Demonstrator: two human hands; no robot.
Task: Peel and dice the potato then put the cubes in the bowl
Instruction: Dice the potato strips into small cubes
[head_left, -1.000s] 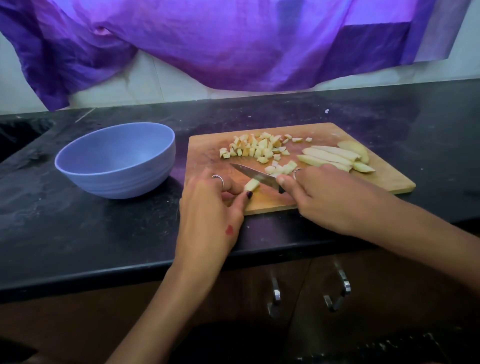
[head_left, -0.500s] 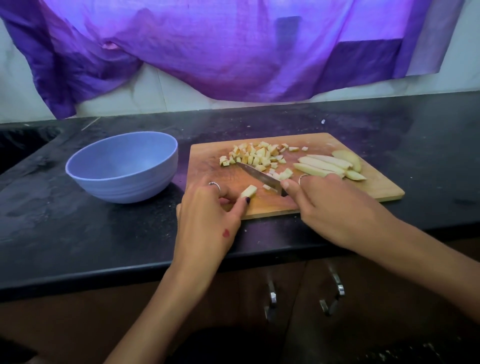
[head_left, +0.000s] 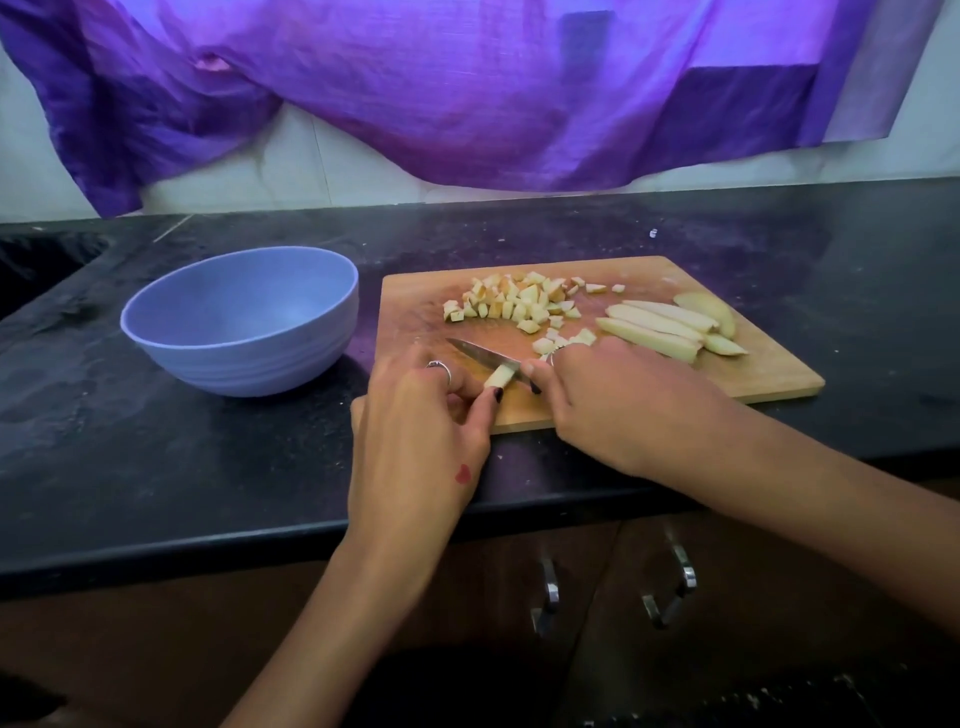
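On the black desk (head_left: 156, 467) a wooden cutting board (head_left: 769, 374) is set near the front edge, with one blue bowl (head_left: 239, 322) just beside its left side and bare desk seen behind and to the right. A short potato piece (head_left: 500, 375) is pinched by the left hand (head_left: 421, 441) at the board's near edge, while one knife (head_left: 485, 356) is gripped by the right hand (head_left: 618, 410), its blade laid across that piece and its handle hidden under the curled fingers (head_left: 535, 370). A heap of potato cubes (head_left: 519, 304), too many and too small to be counted, is gathered at the board's far middle, about four potato strips (head_left: 660, 325) are laid at its right, and two cabinet handles (head_left: 675, 587) are seen below the desk edge.
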